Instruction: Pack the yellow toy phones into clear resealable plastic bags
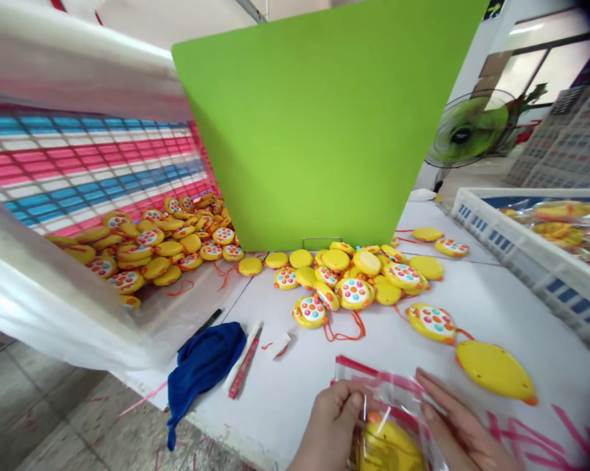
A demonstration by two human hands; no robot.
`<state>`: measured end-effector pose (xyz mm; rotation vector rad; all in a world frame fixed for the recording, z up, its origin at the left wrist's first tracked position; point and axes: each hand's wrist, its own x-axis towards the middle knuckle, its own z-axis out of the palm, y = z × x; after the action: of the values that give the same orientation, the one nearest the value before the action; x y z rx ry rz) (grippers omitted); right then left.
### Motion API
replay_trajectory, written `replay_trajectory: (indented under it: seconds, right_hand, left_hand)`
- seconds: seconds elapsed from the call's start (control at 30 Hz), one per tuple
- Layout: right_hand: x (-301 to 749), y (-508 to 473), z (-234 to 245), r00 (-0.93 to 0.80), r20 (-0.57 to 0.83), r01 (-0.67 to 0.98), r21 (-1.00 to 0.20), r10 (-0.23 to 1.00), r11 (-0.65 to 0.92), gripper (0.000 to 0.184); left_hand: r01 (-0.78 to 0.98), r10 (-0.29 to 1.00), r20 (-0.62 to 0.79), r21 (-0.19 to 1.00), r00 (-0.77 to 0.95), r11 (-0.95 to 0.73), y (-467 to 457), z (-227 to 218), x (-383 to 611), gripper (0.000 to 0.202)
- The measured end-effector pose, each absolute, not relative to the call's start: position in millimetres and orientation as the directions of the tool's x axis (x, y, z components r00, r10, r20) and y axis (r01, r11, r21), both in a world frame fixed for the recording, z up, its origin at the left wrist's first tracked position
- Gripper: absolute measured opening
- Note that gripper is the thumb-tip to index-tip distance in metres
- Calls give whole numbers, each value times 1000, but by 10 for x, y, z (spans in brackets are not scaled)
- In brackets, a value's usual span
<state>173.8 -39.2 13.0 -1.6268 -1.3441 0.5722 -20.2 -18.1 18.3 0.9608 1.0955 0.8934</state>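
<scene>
Low in the head view, my left hand (330,418) pinches the left edge of a clear plastic bag (388,386) with pink strips along its top. A yellow duck-like toy (390,448) shows inside the bag, partly cut off by the lower frame edge. My right hand (459,422) has the bag's right side between thumb and fingers. Right of the hands lie a yellow toy face down (494,369) and a toy with a white, dotted face (431,322). Several more yellow toys (354,292) with orange cords are heaped beyond the hands.
A green board (314,131) stands behind the toys. More toys (162,245) pile up at left beside a striped netted wall (89,163). A blue cloth (204,360), red cutter (244,369) and black pen (201,327) lie left. At right stand a white crate (515,258) and a fan (464,134).
</scene>
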Motion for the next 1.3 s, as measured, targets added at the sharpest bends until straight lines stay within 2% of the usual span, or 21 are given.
replay_trajectory:
  seconds: [0.1, 0.17, 0.27, 0.37, 0.5, 0.6, 0.67, 0.77, 0.83, 0.9, 0.97, 1.07, 1.13, 1.2, 1.3]
  right_hand:
    - [1690, -350, 281, 131, 492, 677, -678, 861, 285, 26]
    - [1598, -323, 372, -13, 595, 703, -566, 804, 431, 27]
    - [1442, -281, 459, -179, 609, 697, -476, 773, 536, 41]
    - [1347, -267, 506, -279, 606, 713, -388, 745, 583, 50]
    - [1308, -269, 559, -338, 621, 737, -292, 707, 609, 52]
    - [1295, -219, 565, -311, 613, 750, -311, 727, 583, 44]
    - [1340, -164, 534, -216, 592, 758, -400, 776, 516, 35]
    - [1624, -148, 420, 54, 510, 781, -557, 858, 283, 20]
    - [1984, -252, 286, 223, 443, 802, -590, 868, 95, 15]
    - [2424, -462, 105, 307, 408, 836, -548, 860, -38, 17]
    - [2849, -730, -85, 322, 407, 883, -456, 855, -115, 21]
    - [3248, -1056, -248, 215, 388, 955, -275, 896, -110, 27]
    - [3285, -1114, -216, 158, 419, 977, -195, 894, -81, 32]
    - [3154, -1023, -89, 145, 494, 980, -190, 857, -56, 35]
    - [2766, -719, 138, 175, 543, 948, -317, 821, 8, 33]
  left_hand:
    - [-170, 929, -276, 932, 245, 321, -191, 267, -185, 31]
    - [-218, 913, -279, 911, 298, 350, -189, 336, -171, 32]
    - [-176, 910, -213, 941, 356, 289, -187, 446, -161, 32]
    - [-10, 929, -105, 993, 356, 117, -197, 531, -162, 28]
    - [210, 935, -18, 976, 355, -61, -214, 579, -149, 28]
    - [289, 921, -9, 951, 390, -113, -220, 590, -130, 29]
    - [285, 909, -11, 951, 417, -119, -216, 571, -127, 31]
    - [241, 920, -71, 970, 385, -26, -189, 457, -151, 31]
    - [189, 930, -182, 974, 320, 126, -156, 328, -182, 32]
    - [94, 915, -294, 956, 276, 279, -120, 189, -215, 35]
    - [-10, 896, -350, 930, 272, 367, -88, 77, -240, 39]
    - [-86, 875, -383, 902, 298, 424, -51, 4, -262, 44]
    - [-83, 857, -401, 890, 325, 448, -32, 9, -272, 48]
    - [-72, 843, -410, 885, 349, 460, -18, 31, -277, 49]
    - [-82, 841, -403, 885, 361, 459, -19, 42, -279, 40]
